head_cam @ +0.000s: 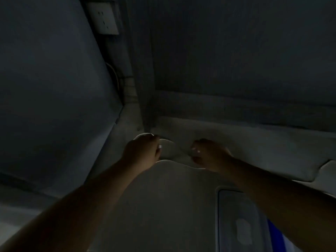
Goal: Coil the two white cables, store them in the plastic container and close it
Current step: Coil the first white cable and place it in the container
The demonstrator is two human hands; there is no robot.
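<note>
The scene is very dim. A thin white cable runs in loops between my two hands above a pale surface. My left hand grips a small coil of it, with one loop arching over the knuckles and a white plug end showing at the fingers. My right hand is curled around the cable's other stretch, a short way to the right. A clear plastic container with a rounded rim lies at the lower right, partly under my right forearm. I cannot make out a second cable.
A wall outlet sits high on the left wall, with a cord hanging below it. A blue item lies beside the container. A pale cushion-like edge runs behind my hands.
</note>
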